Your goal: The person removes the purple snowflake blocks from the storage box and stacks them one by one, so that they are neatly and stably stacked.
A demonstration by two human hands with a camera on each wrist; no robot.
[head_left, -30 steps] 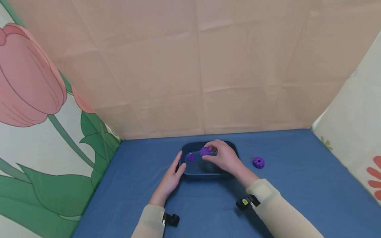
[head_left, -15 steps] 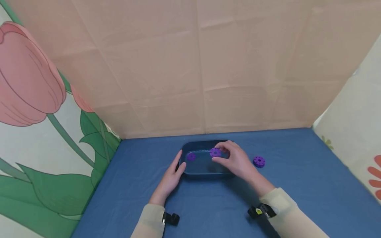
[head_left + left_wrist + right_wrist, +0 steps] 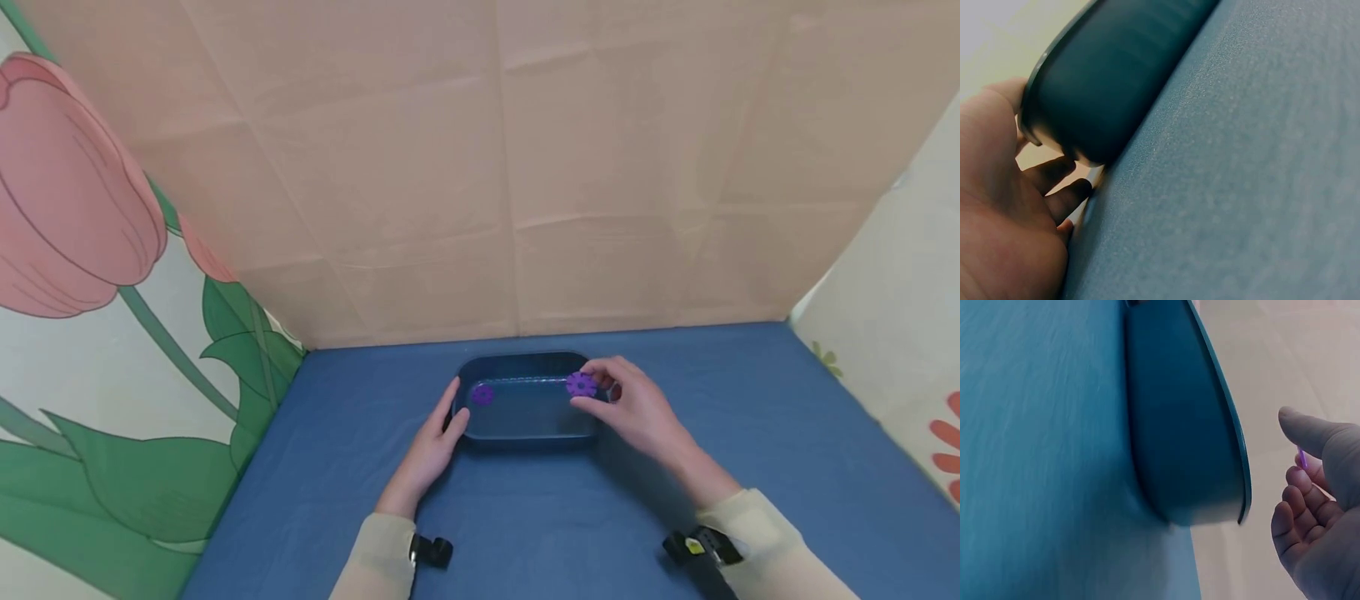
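In the head view, a dark blue rectangular tray (image 3: 517, 437) stands on the blue cloth. My left hand (image 3: 426, 457) grips its left end; in the left wrist view, the thumb reaches the rim and fingers (image 3: 1067, 199) lie by the end wall (image 3: 1094, 103). Above the tray's right end, my right hand (image 3: 637, 410) pinches a purple notched disc (image 3: 581, 385) between thumb and fingers. Only a sliver of that disc (image 3: 1302, 457) shows in the right wrist view. Another purple notched disc (image 3: 482, 394) lies inside the tray, toward its left end.
Blue cloth (image 3: 517, 517) covers the tabletop. A beige sheet (image 3: 510, 167) rises behind its far edge. Flower-patterned panels stand at the left (image 3: 165, 375) and right (image 3: 892, 333). Each wrist wears a small black camera.
My right hand has moved right across the tray with the pinched disc. The purple disc or discs on the cloth at right are now hidden behind that hand. My left hand stays put.
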